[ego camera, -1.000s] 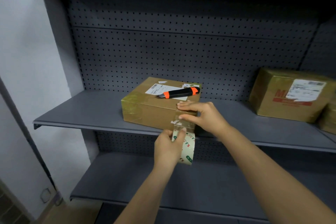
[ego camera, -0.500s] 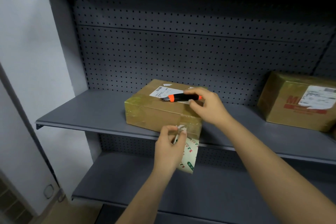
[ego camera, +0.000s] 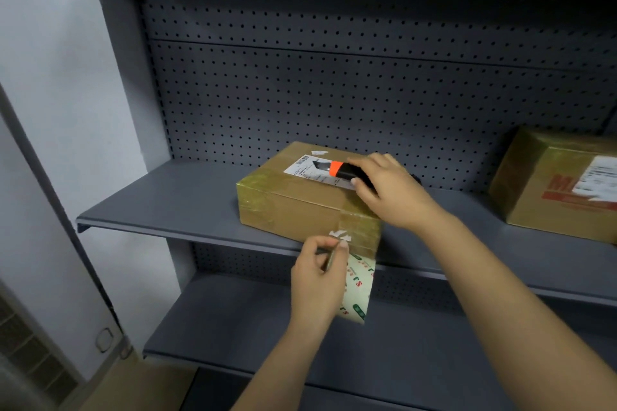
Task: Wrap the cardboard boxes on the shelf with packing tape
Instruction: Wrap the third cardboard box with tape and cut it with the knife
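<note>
Grey pegboard (ego camera: 334,93) at the back, pale wall (ego camera: 50,77) off to the left, and a grey metal shelf (ego camera: 160,203) running across the middle, that's the stage. On that shelf sits the box (ego camera: 293,207), brown and glossy with wrap, angled so one corner juts toward the front edge. Up top, the right hand (ego camera: 390,190) is over the box's right half, fingers curled round the black body of the knife (ego camera: 337,168), orange collar and tip poking out to the left across the white label (ego camera: 302,167); whether the knife touches the lid or sits just above it is hard to tell. Down below, the left hand (ego camera: 317,280) is just under the shelf edge, thumb and fingers pinching the tape (ego camera: 359,287), the printed cream roll hanging right beneath the box's near corner. A clear band of it runs up the box front at that corner, so the hand and the box are close, joined by the strip. Away on the right, well apart, a second box (ego camera: 541,190) with a red-printed label sits on the same shelf, and the lower shelf (ego camera: 233,320) spreads out behind the left forearm
</note>
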`<control>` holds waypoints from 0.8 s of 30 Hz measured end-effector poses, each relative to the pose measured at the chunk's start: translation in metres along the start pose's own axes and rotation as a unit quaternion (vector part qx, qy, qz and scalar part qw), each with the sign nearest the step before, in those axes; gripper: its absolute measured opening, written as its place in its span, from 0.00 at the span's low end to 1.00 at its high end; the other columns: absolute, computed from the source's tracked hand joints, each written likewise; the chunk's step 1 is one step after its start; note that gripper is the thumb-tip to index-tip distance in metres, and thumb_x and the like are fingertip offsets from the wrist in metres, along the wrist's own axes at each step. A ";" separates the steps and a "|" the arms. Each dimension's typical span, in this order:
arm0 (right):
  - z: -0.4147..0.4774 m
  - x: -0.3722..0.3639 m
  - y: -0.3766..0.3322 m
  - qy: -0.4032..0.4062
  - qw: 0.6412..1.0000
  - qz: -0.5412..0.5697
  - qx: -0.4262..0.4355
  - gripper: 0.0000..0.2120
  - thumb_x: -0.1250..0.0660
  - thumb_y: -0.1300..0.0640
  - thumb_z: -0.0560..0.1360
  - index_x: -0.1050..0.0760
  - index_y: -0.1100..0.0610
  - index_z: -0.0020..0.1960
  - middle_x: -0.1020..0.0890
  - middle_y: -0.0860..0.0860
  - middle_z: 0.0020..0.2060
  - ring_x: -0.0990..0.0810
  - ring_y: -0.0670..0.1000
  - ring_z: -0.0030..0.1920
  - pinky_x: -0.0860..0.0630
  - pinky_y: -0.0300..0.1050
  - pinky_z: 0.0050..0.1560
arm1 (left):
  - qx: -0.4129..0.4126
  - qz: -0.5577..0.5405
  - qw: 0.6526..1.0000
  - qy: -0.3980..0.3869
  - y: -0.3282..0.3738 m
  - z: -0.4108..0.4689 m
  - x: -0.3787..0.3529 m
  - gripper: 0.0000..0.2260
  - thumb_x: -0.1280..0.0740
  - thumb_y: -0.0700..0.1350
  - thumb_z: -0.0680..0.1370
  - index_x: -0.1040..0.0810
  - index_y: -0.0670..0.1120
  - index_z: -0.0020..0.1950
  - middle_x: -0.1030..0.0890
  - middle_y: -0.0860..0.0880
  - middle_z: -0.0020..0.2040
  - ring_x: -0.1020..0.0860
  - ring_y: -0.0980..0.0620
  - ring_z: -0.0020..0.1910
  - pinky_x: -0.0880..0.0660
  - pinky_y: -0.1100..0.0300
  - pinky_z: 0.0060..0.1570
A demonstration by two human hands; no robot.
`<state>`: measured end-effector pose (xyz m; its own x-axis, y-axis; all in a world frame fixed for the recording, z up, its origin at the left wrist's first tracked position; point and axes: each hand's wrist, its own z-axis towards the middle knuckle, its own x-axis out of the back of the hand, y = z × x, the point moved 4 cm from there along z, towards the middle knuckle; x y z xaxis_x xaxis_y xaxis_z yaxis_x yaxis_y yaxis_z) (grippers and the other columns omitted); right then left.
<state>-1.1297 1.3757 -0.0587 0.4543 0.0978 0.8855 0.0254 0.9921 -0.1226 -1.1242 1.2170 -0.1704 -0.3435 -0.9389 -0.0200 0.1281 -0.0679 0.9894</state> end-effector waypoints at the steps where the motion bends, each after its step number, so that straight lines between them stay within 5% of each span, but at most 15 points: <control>1: -0.011 0.005 -0.004 0.024 1.000 -0.003 0.004 0.20 0.43 0.51 0.82 0.33 0.55 0.73 0.26 0.52 0.63 0.31 0.53 0.63 0.32 0.49 0.63 | 0.002 -0.001 1.000 0.003 0.000 0.000 0.000 0.04 0.33 0.49 0.79 0.23 0.49 0.48 0.26 0.53 0.25 0.29 0.57 0.26 0.33 0.65 0.27; 6: -0.057 0.018 -0.013 0.072 0.991 0.098 -0.048 0.13 0.47 0.52 0.82 0.28 0.56 0.59 0.23 0.50 0.46 0.25 0.52 0.45 0.27 0.50 0.43 | 0.026 -0.014 1.000 0.009 0.003 0.002 -0.002 0.04 0.33 0.49 0.80 0.23 0.49 0.47 0.22 0.51 0.31 0.25 0.56 0.30 0.31 0.63 0.30; 9: -0.077 0.021 -0.012 0.067 0.985 0.144 -0.067 0.11 0.44 0.47 0.82 0.30 0.53 0.57 0.25 0.46 0.41 0.26 0.44 0.40 0.32 0.38 0.35 | 0.049 -0.033 0.998 0.015 0.003 0.003 -0.002 0.03 0.32 0.47 0.79 0.22 0.48 0.48 0.20 0.52 0.36 0.22 0.55 0.34 0.28 0.61 0.35; 15: -0.109 0.018 -0.014 0.018 0.992 0.081 -0.099 0.10 0.40 0.45 0.81 0.39 0.48 0.53 0.26 0.42 0.38 0.25 0.45 0.34 0.28 0.45 0.32 | 0.078 -0.050 0.995 0.028 0.003 0.006 0.002 0.02 0.32 0.45 0.79 0.20 0.48 0.48 0.20 0.50 0.41 0.22 0.54 0.38 0.27 0.61 0.38; 19: -0.115 0.015 -0.025 0.002 0.994 -0.109 -0.031 0.11 0.38 0.46 0.80 0.38 0.51 0.50 0.27 0.45 0.42 0.25 0.50 0.36 0.35 0.45 0.30 | 0.068 -0.014 0.997 0.036 0.004 0.009 0.003 0.03 0.32 0.45 0.78 0.20 0.48 0.45 0.20 0.51 0.39 0.24 0.55 0.35 0.28 0.61 0.35; 24: -0.109 0.013 -0.038 -0.023 0.986 -0.164 -0.002 0.10 0.37 0.49 0.80 0.31 0.53 0.56 0.24 0.48 0.48 0.20 0.54 0.43 0.36 0.45 0.32 | 0.067 0.012 0.997 0.031 0.008 0.010 0.002 0.04 0.33 0.46 0.78 0.21 0.47 0.46 0.21 0.51 0.38 0.25 0.54 0.34 0.29 0.58 0.35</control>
<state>-1.0278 1.3308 -0.0916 0.3808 -0.2242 0.8970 0.1682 0.9708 0.1712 -1.1328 1.2176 -0.1613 -0.2832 -0.9590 -0.0007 0.0079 -0.0030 1.0000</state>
